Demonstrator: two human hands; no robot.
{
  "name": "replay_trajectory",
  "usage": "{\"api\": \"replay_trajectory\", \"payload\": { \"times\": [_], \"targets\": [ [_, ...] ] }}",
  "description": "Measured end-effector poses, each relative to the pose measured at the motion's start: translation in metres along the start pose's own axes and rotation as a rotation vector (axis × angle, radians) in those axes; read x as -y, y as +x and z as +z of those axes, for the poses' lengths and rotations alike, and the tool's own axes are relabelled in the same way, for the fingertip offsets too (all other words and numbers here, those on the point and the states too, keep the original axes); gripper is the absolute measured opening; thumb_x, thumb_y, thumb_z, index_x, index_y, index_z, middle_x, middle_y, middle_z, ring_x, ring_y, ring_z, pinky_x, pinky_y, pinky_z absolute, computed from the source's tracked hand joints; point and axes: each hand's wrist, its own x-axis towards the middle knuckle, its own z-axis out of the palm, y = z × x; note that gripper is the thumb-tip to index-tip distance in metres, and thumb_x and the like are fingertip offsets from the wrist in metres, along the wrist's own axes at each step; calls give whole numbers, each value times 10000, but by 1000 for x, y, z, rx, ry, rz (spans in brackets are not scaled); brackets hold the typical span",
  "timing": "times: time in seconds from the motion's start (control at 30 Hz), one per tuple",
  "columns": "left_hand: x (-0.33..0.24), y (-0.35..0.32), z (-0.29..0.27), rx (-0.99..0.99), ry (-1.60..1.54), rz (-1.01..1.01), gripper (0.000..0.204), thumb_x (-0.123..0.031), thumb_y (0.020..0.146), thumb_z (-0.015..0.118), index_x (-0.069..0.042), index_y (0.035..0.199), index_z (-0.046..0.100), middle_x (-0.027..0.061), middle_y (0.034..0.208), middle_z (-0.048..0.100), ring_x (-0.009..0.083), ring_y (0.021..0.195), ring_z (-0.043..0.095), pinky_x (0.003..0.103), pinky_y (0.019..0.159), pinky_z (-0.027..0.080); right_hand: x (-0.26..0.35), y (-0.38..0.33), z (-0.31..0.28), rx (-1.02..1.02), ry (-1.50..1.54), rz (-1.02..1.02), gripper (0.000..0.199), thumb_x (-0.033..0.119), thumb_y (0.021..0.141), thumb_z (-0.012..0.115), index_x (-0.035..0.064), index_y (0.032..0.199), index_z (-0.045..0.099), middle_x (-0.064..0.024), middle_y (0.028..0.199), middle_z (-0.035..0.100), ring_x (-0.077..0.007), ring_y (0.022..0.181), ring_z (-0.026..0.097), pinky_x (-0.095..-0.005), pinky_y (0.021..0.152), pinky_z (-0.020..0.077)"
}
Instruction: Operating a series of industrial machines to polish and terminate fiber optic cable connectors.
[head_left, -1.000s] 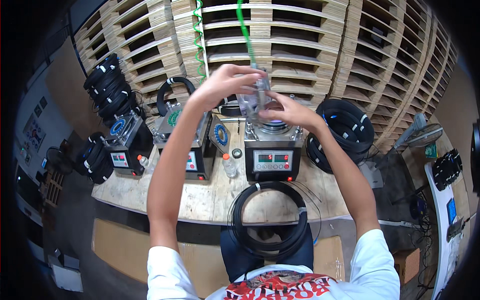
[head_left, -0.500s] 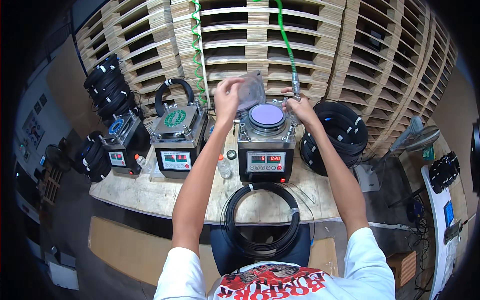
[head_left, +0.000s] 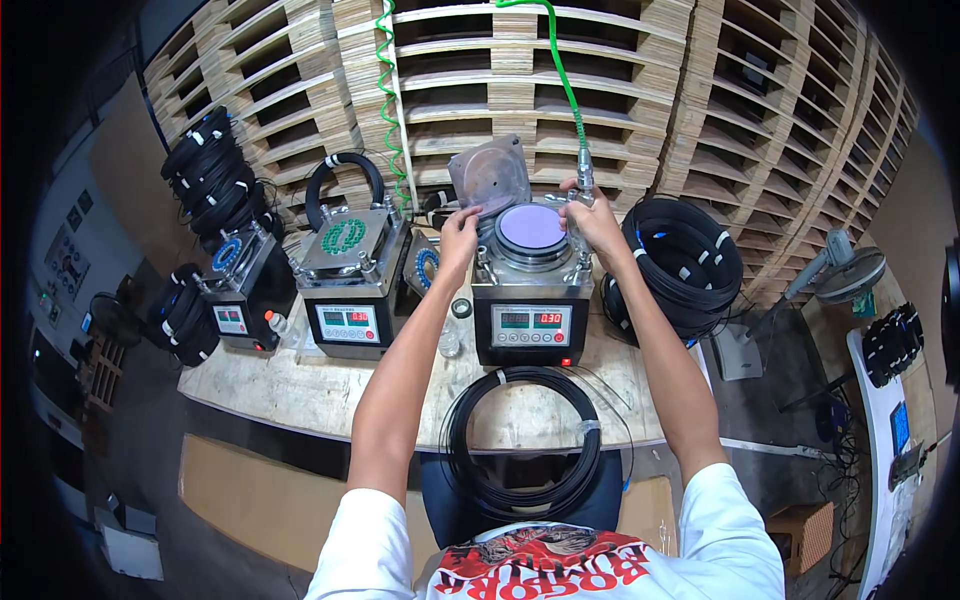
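Observation:
My left hand (head_left: 460, 236) is closed at the far left of the nearest polishing machine (head_left: 532, 322). Its fingertips pinch the edge of a thin purplish film disc (head_left: 492, 206). On the machine's top lies a round lilac pad (head_left: 531, 228) on a dark base. A square metal plate (head_left: 489, 172) with a round face stands tilted behind it. Above the pad's right side, my right hand (head_left: 594, 222) is wrapped around a metal air blow gun (head_left: 585, 176). A green hose (head_left: 566, 80) runs up from the gun. The fingers partly hide the gun's body.
Two more polishing machines (head_left: 348, 324) stand to the left, with a clear bottle (head_left: 450, 343) between. Coiled black cable (head_left: 524, 505) hangs over the table's near edge. More coils (head_left: 680, 265) lie right; stacked pallets (head_left: 540, 110) rise behind. A fan (head_left: 845, 268) stands farther right.
My left hand has lowered toward the machine, bringing the film disc down beside the pad. The tilted plate behind shows more fully. My right hand and air gun have shifted slightly left.

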Motion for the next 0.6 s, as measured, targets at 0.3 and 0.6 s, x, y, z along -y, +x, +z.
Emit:
{"api": "replay_trajectory", "payload": {
  "times": [0.3, 0.6],
  "targets": [
    [-15, -8, 12, -98, 5, -193, 385, -223, 981, 529, 0, 1278, 635, 142, 1203, 685, 210, 1101, 623, 310, 963, 443, -25, -13, 29, -1, 68, 2, 311, 21, 883, 522, 80, 1188, 523, -69, 845, 614, -141, 714, 613, -289, 683, 512],
    [-26, -13, 23, -203, 239, -99, 314, -162, 906, 574, -95, 1192, 683, 226, 1144, 688, 348, 1094, 651, 382, 942, 480, -14, -13, 47, 42, 106, -90, 296, 28, 903, 530, 62, 1197, 540, -91, 895, 651, -153, 781, 647, -295, 735, 552]
  ]
}}
